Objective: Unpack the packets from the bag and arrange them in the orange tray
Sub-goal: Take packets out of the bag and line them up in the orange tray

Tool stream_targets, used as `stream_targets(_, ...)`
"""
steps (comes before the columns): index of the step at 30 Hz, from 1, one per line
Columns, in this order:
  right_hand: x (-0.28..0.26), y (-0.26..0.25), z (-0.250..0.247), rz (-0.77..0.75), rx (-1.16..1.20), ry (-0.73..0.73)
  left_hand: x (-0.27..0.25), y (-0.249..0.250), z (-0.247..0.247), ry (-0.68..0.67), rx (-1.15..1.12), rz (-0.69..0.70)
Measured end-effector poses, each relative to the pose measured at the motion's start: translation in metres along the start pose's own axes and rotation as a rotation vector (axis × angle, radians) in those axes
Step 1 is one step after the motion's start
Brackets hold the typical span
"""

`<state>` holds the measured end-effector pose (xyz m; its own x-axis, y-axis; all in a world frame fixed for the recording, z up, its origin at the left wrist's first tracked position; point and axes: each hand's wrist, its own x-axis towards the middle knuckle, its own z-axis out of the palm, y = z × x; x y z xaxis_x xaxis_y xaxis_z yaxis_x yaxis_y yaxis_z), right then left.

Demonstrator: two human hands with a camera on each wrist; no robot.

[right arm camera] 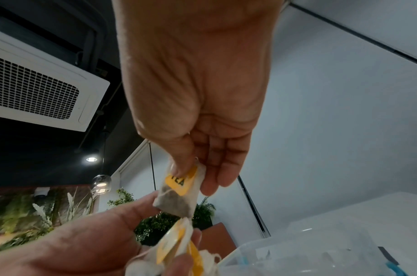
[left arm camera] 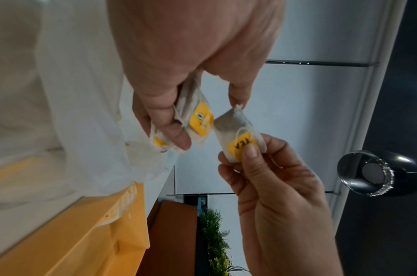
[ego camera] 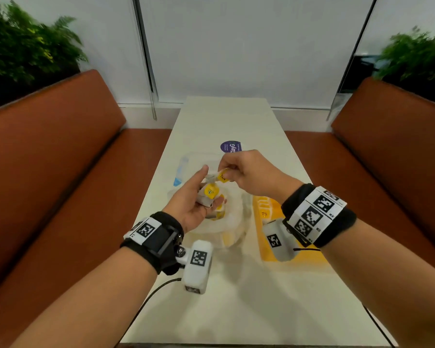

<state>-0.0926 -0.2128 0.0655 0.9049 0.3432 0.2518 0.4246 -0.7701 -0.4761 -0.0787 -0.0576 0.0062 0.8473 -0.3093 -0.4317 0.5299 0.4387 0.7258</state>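
Note:
My left hand [ego camera: 209, 190] holds a small bunch of tea packets [ego camera: 209, 192] with yellow tags, curled fingers underneath and thumb up. My right hand [ego camera: 227, 174] pinches one more tea packet [ego camera: 222, 177] by its yellow tag, just above and right of the bunch. In the left wrist view the bunch [left arm camera: 198, 121] and the single packet [left arm camera: 238, 138] nearly touch. Below the hands lies the crumpled white bag [ego camera: 226, 229] on the table. The orange tray [ego camera: 266, 249] sits to its right, partly hidden by my right wrist.
A clear plastic container [ego camera: 186, 167] with a blue latch stands just beyond the hands, with a round purple sticker [ego camera: 231, 146] behind it. Brown bench seats [ego camera: 60, 172] run along both sides of the narrow white table [ego camera: 236, 310]. A cable trails from my left wrist.

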Motion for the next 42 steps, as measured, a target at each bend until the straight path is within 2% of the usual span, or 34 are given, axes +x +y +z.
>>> stream_targets(5,-0.005,0.003,-0.003,0.049,-0.037,0.043,-0.004,-0.005,0.004,-0.053,0.015,0.074)
stream_targets(9,-0.007,0.003,-0.009,0.095,-0.104,-0.065,-0.005,-0.007,0.006,-0.153,0.062,0.105)
stream_targets(12,-0.007,0.002,-0.016,0.109,-0.166,-0.105,-0.004,-0.008,0.007,-0.148,0.09,0.098)
stream_targets(17,-0.007,0.009,-0.019,0.113,-0.181,-0.034,-0.003,-0.011,0.009,-0.095,0.171,0.058)
stream_targets(24,-0.012,0.007,-0.023,0.1,-0.162,-0.156,0.0,-0.012,0.012,-0.132,0.207,0.068)
stream_targets(28,-0.011,0.014,-0.027,0.122,-0.105,-0.091,0.001,-0.014,0.015,-0.123,0.269,0.034)
stream_targets(31,-0.014,0.03,-0.035,0.203,-0.162,-0.059,0.004,-0.014,0.013,-0.084,0.241,0.033)
stream_targets(33,-0.017,0.046,-0.033,0.281,-0.286,-0.137,0.005,-0.012,0.012,-0.062,0.208,0.041)
stream_targets(36,-0.024,0.073,-0.012,0.384,-0.445,-0.341,0.005,-0.007,0.012,-0.041,0.155,0.052)
stream_targets(39,-0.03,0.094,0.012,0.409,-0.499,-0.469,0.004,-0.004,0.011,-0.013,0.095,0.036)
stream_targets(42,-0.032,0.107,0.031,0.431,-0.488,-0.537,0.004,-0.003,0.008,-0.005,0.055,0.032)
